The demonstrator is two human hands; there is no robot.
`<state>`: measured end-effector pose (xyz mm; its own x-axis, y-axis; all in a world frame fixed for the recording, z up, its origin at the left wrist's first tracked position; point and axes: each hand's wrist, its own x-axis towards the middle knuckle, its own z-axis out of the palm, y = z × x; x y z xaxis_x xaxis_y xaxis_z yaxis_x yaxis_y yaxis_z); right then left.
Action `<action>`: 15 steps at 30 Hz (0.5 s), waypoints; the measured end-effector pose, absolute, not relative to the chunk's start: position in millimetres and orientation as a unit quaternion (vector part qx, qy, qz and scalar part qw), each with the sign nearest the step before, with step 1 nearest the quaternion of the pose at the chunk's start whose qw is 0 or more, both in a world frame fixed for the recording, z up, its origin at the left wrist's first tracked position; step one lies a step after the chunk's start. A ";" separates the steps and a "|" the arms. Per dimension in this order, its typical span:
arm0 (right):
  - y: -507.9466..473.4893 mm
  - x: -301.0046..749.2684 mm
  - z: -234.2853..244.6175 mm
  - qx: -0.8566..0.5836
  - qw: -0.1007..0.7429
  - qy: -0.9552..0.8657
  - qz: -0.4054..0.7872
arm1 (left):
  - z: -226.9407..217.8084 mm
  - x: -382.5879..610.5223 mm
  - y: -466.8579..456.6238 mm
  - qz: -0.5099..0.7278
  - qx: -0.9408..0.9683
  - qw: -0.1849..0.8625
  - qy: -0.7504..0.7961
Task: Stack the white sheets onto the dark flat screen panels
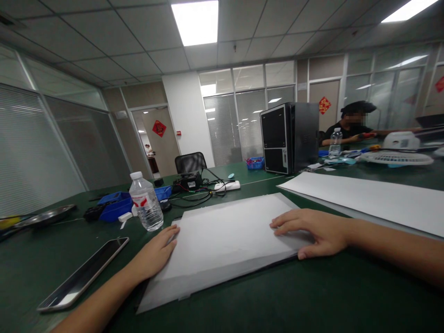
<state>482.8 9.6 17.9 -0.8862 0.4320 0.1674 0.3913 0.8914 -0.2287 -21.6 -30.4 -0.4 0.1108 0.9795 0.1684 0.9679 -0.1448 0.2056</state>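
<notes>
1. Paper lies under both hands: a stack of thin white paper sheets [225, 240] sits flat on the dark green tabletop [277, 300], straight ahead of the person.
2. The left hand [156, 252] is spread open, palm down, on the stack's 9 o'clock edge. The right hand [312, 233] is likewise flat and released on the 3 o'clock corner. Neither hand grips anything.
3. Risk, sheets: the layers are already fanned out of line at the near edge. Uneven pressure from either palm could slide the top sheets further or crease them.
4. Risk, water: a clear plastic water bottle with white cap and red label [145, 201] stands upright at 10 o'clock, just beside the stack. A sweep of the left forearm could tip it onto the paper, though the cap looks closed.
5. Risk, phone: a black slab smartphone [85, 273] lies at 8 o'clock near the left forearm, where an elbow could nudge it.
6. Containers: the bottle's water level is hard to read, and it may be nearly empty.
7. A blue plastic tray [114, 206] behind the bottle holds dark items too small to identify.
8. A small blue basket [255, 163] at 12 o'clock holds small pieces I cannot identify.
9. A second clear bottle [335, 143] stands at 2 o'clock near a co-worker, well apart from the stack.
</notes>
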 end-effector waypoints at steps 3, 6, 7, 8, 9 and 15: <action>10.1 482.6 17.7 -0.204 0.110 -0.968 0.094 | 0.8 -20.0 -30.6 0.123 0.743 0.026 0.658; 11.2 482.4 17.3 -0.199 0.109 -0.970 0.090 | 1.7 -19.1 -30.9 0.123 0.739 0.026 0.662; 11.5 482.5 17.2 -0.199 0.109 -0.970 0.090 | 1.9 -19.1 -31.1 0.125 0.738 0.025 0.662; 11.8 482.5 17.0 -0.198 0.109 -0.970 0.092 | 2.0 -19.3 -31.3 0.128 0.737 0.026 0.663; 12.0 482.5 17.0 -0.198 0.110 -0.970 0.093 | 2.1 -19.5 -31.4 0.131 0.735 0.027 0.664; 10.6 482.6 18.4 -0.208 0.120 -0.965 0.105 | 3.5 -19.8 -32.2 0.133 0.731 0.036 0.668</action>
<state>482.6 10.6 18.4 -0.8849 0.4262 0.1878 0.3756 0.8915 -0.2535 -19.8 -32.2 3.5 0.0724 0.9866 0.1464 0.9677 -0.1050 0.2291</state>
